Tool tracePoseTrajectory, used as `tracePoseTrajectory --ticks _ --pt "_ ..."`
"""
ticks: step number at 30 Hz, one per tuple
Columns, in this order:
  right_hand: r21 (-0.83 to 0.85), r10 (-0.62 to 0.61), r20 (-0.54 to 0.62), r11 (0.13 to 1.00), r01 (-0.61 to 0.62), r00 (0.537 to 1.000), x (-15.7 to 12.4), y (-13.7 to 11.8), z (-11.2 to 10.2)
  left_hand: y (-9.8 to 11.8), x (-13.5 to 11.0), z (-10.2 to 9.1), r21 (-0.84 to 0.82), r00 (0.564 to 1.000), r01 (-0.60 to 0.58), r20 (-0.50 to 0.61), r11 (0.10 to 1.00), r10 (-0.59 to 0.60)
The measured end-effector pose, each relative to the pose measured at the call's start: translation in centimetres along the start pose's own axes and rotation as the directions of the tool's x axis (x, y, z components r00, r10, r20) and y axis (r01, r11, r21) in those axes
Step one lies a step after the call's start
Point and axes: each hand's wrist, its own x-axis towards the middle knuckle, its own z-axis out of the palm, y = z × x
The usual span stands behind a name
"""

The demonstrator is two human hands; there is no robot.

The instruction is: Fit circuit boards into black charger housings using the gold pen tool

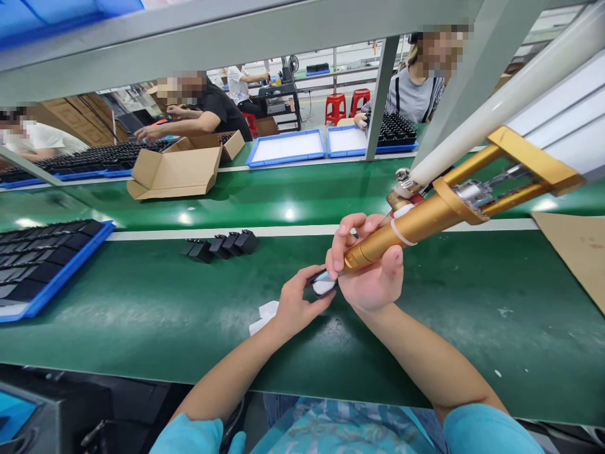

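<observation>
My left hand [297, 304] pinches a small black-edged piece with a white face [324, 287] between thumb and fingers, a little above the green table. My right hand [371, 285] cradles the lower end of a gold-coloured cylindrical tool [418, 224], which slants down from the upper right. Its tip is close to the small piece, and the fingers of both hands nearly meet there; the exact contact is hidden. Beside my left wrist lies a crumpled white scrap [263, 317]. Several small black boxes [232, 244] stand in a row beyond it.
A blue-rimmed tray [70, 277] of black boxes sits at left. Cardboard [579, 249] lies at right. Across the green surface are an open carton [177, 170], a blue-rimmed tray [288, 149] and seated people. A white tube [496, 94] and metal frame [382, 94] cross the view.
</observation>
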Motion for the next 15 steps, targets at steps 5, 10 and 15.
tracePoseTrajectory --ticks 5,10,15 --pt "0.008 -0.021 0.019 1.0 0.021 1.0 -0.1 0.0 0.2 -0.3 0.0 0.1 0.007 1.0 -0.006 -0.016 1.0 0.006" --pt "-0.043 -0.027 -0.007 0.999 0.026 1.0 0.4 0.3 -0.5 -0.6 0.3 -0.2 -0.003 0.993 0.112 0.028 0.994 -0.112" --pt "-0.09 -0.029 -0.041 0.996 0.026 0.999 0.9 0.6 -1.2 -1.0 0.6 -0.8 -0.016 0.963 0.264 0.069 0.964 -0.262"
